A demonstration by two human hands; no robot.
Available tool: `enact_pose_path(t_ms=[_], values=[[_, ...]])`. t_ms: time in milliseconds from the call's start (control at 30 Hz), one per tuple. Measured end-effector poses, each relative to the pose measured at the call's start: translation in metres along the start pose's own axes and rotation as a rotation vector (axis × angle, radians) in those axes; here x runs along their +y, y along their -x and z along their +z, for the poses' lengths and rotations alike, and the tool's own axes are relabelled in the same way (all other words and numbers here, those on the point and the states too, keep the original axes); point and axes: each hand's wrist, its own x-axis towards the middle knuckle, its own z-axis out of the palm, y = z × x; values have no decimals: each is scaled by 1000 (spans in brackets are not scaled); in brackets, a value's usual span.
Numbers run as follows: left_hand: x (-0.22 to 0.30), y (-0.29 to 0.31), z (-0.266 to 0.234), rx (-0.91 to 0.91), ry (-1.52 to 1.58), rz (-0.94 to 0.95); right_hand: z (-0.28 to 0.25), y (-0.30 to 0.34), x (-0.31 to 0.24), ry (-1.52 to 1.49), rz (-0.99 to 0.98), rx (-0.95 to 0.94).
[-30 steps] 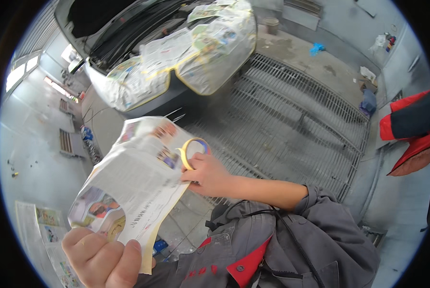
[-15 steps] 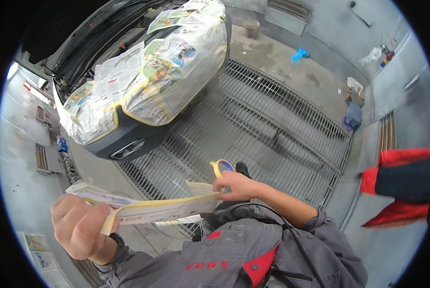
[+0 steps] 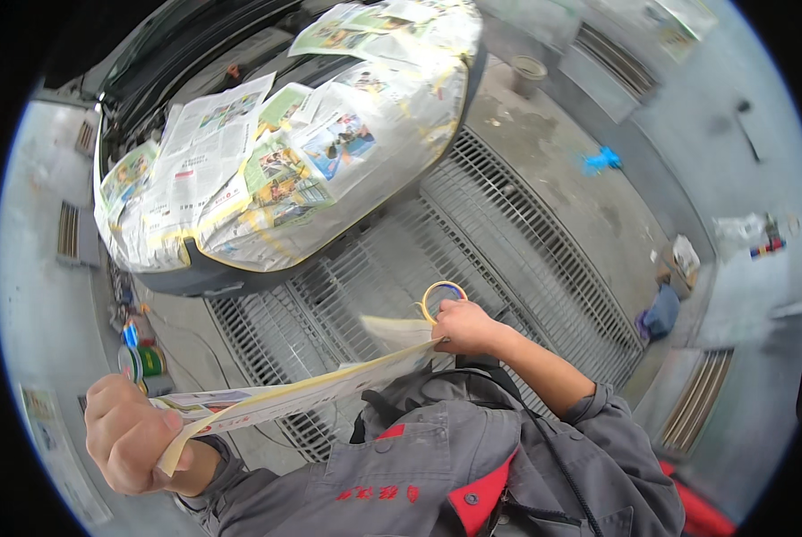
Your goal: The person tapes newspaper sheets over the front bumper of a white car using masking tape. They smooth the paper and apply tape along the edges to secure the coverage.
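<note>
So, here's the car front (image 3: 334,192), masked over in newspaper sheets, and just ahead of it the metal floor grating (image 3: 544,295) spreads out towards the wearer. Off the right end of the car front stands a bucket (image 3: 527,76); further right of it lies crumpled blue plastic (image 3: 604,160), and well right again a cardboard box (image 3: 674,270) with a blue bundle (image 3: 661,313) beside it. Just off the car front's lower left corner, a green tin (image 3: 148,361) sits close behind the left fist in this view. The right forearm crosses over the grating and hides some of it.

Now the newspaper strip (image 3: 311,398)! It's on the wearer's side of the car front, well apart from it, stretched long and narrow between two hands. Its long axis slants up to the right, roughly along the car front's lower edge, a yellow band running lengthwise. Left hand (image 3: 132,438): fingers curled tight round the left end. Right hand (image 3: 468,328): fingers closed on the masking-tape roll (image 3: 426,301), the strip's other end against them; the exact finger placing I can't tell. The roll's ring juts out towards the car front.
</note>
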Motion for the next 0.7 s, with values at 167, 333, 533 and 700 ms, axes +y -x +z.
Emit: enact_pose_path(t_ms=[167,333,533,700], values=[[1,16,45,-34,-84,-214,-9,-45,128,36,-115,-16],[-1,7,132,-315,-68,-744,-16,-84,266,81,-34,35],[-37,107,206,-638,-187,-1303,-12,-141,368,197,36,-40],[-93,276,323,-675,-321,-1404,26,-204,426,182,123,60]])
